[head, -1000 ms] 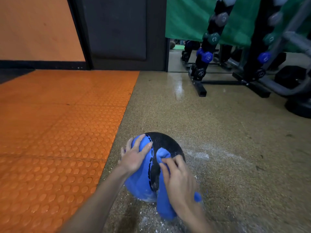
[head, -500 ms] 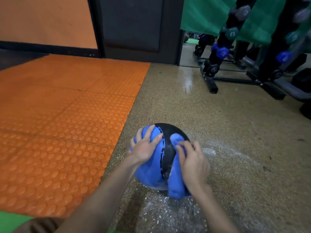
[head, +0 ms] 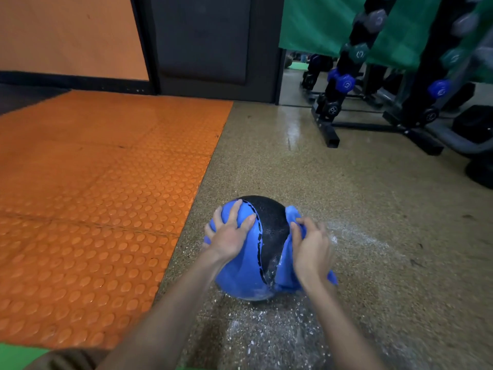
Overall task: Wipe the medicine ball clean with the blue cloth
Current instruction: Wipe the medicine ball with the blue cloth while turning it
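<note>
A blue and black medicine ball (head: 269, 225) sits on the speckled floor in front of me. My left hand (head: 229, 233) rests on its blue left side with fingers spread over the curve. My right hand (head: 310, 247) grips the blue cloth (head: 286, 265) and presses it against the ball's right side. The cloth bunches under my fingers, and a fold of it sticks up above them. The far underside of the ball is hidden.
White dust (head: 269, 335) lies scattered on the floor around the ball. An orange studded mat (head: 93, 204) covers the floor to the left. Black dumbbell racks (head: 330, 113) with blue and green dumbbells stand at the back right, before a green curtain (head: 314, 25).
My right hand has slid the cloth from the ball's front seam round to its right side, baring more of the black panel. My left hand keeps its place on the blue side.
</note>
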A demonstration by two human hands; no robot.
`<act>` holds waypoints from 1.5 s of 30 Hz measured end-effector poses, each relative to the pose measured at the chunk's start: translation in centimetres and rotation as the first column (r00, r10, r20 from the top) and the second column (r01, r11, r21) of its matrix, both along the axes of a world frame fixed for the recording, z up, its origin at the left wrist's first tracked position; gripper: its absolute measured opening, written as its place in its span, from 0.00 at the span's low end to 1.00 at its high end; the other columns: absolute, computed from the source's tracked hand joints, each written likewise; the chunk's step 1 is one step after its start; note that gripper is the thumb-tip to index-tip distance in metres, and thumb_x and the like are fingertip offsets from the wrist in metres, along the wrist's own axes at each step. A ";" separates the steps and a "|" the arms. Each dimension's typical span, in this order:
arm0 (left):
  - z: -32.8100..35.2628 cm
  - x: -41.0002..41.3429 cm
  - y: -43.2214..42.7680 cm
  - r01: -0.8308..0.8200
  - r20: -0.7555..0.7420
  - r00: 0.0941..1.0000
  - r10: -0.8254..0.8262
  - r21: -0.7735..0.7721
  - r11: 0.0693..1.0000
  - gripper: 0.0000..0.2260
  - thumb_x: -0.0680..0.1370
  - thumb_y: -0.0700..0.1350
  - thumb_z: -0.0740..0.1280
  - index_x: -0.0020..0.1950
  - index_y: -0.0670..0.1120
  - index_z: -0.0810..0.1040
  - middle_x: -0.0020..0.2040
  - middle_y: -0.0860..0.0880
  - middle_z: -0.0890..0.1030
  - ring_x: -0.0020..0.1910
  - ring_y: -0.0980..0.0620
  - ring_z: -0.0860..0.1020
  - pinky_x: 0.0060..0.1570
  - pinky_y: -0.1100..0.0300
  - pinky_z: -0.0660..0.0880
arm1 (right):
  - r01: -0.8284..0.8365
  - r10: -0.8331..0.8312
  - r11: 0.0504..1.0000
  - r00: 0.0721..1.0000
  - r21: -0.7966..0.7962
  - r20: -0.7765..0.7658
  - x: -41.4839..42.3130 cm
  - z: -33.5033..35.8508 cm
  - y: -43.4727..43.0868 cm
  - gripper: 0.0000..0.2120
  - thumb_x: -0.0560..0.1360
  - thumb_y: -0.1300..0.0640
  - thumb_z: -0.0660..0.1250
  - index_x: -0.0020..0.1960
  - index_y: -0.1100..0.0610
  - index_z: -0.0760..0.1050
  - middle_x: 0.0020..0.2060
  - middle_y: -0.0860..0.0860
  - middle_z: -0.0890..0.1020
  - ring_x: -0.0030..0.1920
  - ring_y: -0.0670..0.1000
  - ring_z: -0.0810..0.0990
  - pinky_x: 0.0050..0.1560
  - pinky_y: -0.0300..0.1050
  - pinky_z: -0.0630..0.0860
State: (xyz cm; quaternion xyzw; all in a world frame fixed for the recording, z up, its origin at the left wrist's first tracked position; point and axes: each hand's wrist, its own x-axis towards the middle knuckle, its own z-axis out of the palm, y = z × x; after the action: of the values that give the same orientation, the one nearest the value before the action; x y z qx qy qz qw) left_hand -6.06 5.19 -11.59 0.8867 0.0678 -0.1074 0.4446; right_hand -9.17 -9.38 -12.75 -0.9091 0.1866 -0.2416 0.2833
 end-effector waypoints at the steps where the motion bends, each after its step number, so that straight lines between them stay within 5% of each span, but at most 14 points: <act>1: 0.0 0.1 -0.3 -0.017 0.009 1.000 0.017 0.015 1.000 0.23 0.79 0.62 0.54 0.73 0.66 0.55 0.77 0.52 0.44 0.75 0.42 0.43 0.73 0.43 0.45 | -0.025 0.027 0.999 0.997 -0.033 0.072 -0.8 -0.2 0.7 0.09 0.76 0.53 0.64 0.51 0.55 0.79 0.45 0.57 0.77 0.41 0.60 0.78 0.37 0.47 0.70; 6: 0.0 0.4 -0.3 -0.033 0.039 0.999 0.031 0.044 0.999 0.22 0.79 0.62 0.54 0.73 0.65 0.57 0.77 0.51 0.47 0.75 0.44 0.45 0.73 0.47 0.45 | -0.322 0.370 0.918 0.906 -0.233 0.204 -4.4 -3.3 1.8 0.11 0.74 0.48 0.60 0.47 0.52 0.78 0.38 0.50 0.76 0.29 0.50 0.76 0.25 0.39 0.70; 8: 0.1 0.2 -0.3 -0.022 0.027 0.999 0.022 0.023 0.999 0.23 0.79 0.63 0.53 0.73 0.65 0.56 0.77 0.52 0.46 0.75 0.42 0.44 0.73 0.45 0.45 | -0.186 0.200 0.979 0.957 -0.084 0.208 -3.2 -2.8 0.3 0.11 0.75 0.49 0.62 0.49 0.53 0.80 0.41 0.52 0.77 0.34 0.52 0.77 0.32 0.38 0.68; 12: 0.3 0.0 -0.8 -0.043 0.004 0.999 0.043 -0.004 0.999 0.24 0.78 0.64 0.53 0.74 0.65 0.54 0.77 0.53 0.44 0.74 0.40 0.43 0.72 0.42 0.46 | 0.124 -0.117 0.974 0.992 0.191 -0.050 -0.2 -2.5 -2.1 0.11 0.77 0.51 0.62 0.54 0.55 0.78 0.51 0.56 0.78 0.46 0.58 0.77 0.39 0.45 0.67; 14: 0.4 0.2 -1.0 -0.055 0.007 0.998 0.055 0.002 0.998 0.24 0.78 0.64 0.53 0.74 0.65 0.54 0.77 0.53 0.45 0.74 0.40 0.44 0.72 0.41 0.47 | 0.064 -0.068 0.984 0.997 0.168 0.020 -0.8 -2.1 -1.1 0.10 0.76 0.53 0.64 0.53 0.56 0.79 0.48 0.56 0.78 0.45 0.59 0.78 0.41 0.46 0.68; 18: 0.2 0.9 -0.7 -0.067 0.020 0.998 0.066 0.049 0.997 0.23 0.78 0.64 0.53 0.73 0.64 0.56 0.77 0.52 0.48 0.74 0.41 0.47 0.73 0.45 0.47 | -0.193 0.205 0.979 0.947 -0.069 0.246 -3.0 -2.5 1.6 0.09 0.73 0.50 0.64 0.46 0.53 0.81 0.38 0.50 0.77 0.32 0.49 0.76 0.29 0.40 0.67; 20: 0.2 0.8 -0.4 -0.055 0.013 0.998 0.054 0.044 0.998 0.23 0.78 0.64 0.52 0.73 0.65 0.55 0.76 0.52 0.48 0.74 0.41 0.47 0.72 0.45 0.47 | -0.172 0.182 0.983 0.960 -0.068 0.210 -1.8 -2.3 0.3 0.09 0.74 0.50 0.64 0.48 0.53 0.80 0.40 0.52 0.78 0.35 0.51 0.77 0.32 0.39 0.65; 23: 0.1 0.5 -0.4 -0.060 0.008 0.998 0.060 0.025 0.998 0.23 0.78 0.64 0.52 0.73 0.65 0.55 0.76 0.51 0.47 0.73 0.41 0.46 0.72 0.43 0.47 | 0.046 -0.042 0.978 0.999 0.204 -0.028 1.2 -1.6 -2.2 0.10 0.76 0.52 0.63 0.54 0.55 0.78 0.50 0.57 0.80 0.47 0.61 0.78 0.42 0.47 0.69; 25: 0.1 0.3 -0.7 -0.062 0.008 0.998 0.062 0.023 0.998 0.24 0.78 0.64 0.52 0.73 0.64 0.55 0.76 0.51 0.47 0.73 0.40 0.46 0.72 0.42 0.47 | 0.075 -0.061 0.982 0.994 0.176 -0.086 1.5 -1.1 -1.8 0.11 0.77 0.51 0.62 0.55 0.54 0.78 0.52 0.57 0.79 0.51 0.61 0.77 0.47 0.50 0.70; 30: 0.2 0.7 0.0 -0.066 0.033 0.997 0.065 0.029 0.997 0.23 0.79 0.63 0.53 0.73 0.64 0.56 0.76 0.51 0.48 0.74 0.42 0.47 0.72 0.46 0.48 | -0.225 0.253 0.963 0.946 -0.151 0.205 -1.0 0.0 2.2 0.07 0.74 0.52 0.66 0.48 0.53 0.81 0.41 0.53 0.78 0.37 0.56 0.79 0.33 0.44 0.70; 36: -0.4 -0.4 0.4 -0.034 0.042 0.999 0.035 -0.030 0.999 0.22 0.78 0.63 0.54 0.73 0.65 0.56 0.76 0.53 0.47 0.73 0.41 0.46 0.72 0.43 0.48 | 0.035 -0.010 0.986 0.988 0.162 -0.155 2.9 -0.6 -3.1 0.10 0.77 0.52 0.62 0.55 0.52 0.78 0.52 0.58 0.81 0.52 0.61 0.78 0.46 0.48 0.70; 42: -0.3 -0.4 1.4 -0.013 0.071 0.997 0.016 -0.039 0.999 0.21 0.79 0.60 0.55 0.72 0.65 0.58 0.76 0.51 0.49 0.74 0.43 0.48 0.71 0.49 0.46 | -0.203 0.219 0.973 0.962 -0.107 0.164 -1.2 -0.5 0.8 0.08 0.74 0.53 0.67 0.51 0.54 0.81 0.44 0.53 0.78 0.40 0.58 0.79 0.38 0.45 0.70; 45: -0.3 -0.9 2.4 0.024 0.052 0.998 -0.020 -0.092 0.995 0.21 0.79 0.59 0.55 0.72 0.65 0.58 0.76 0.52 0.49 0.74 0.43 0.47 0.71 0.50 0.46 | -0.157 0.155 0.985 0.988 0.074 0.025 0.7 -1.4 -1.6 0.08 0.75 0.53 0.65 0.52 0.53 0.80 0.46 0.55 0.81 0.45 0.58 0.79 0.40 0.45 0.68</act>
State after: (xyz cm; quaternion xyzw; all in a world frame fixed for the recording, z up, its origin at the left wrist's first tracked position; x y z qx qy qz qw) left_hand -6.97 7.63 -11.86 0.8682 0.0415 -0.0926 0.4857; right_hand -8.48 -10.99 -14.11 -0.9072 0.1212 -0.2203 0.3374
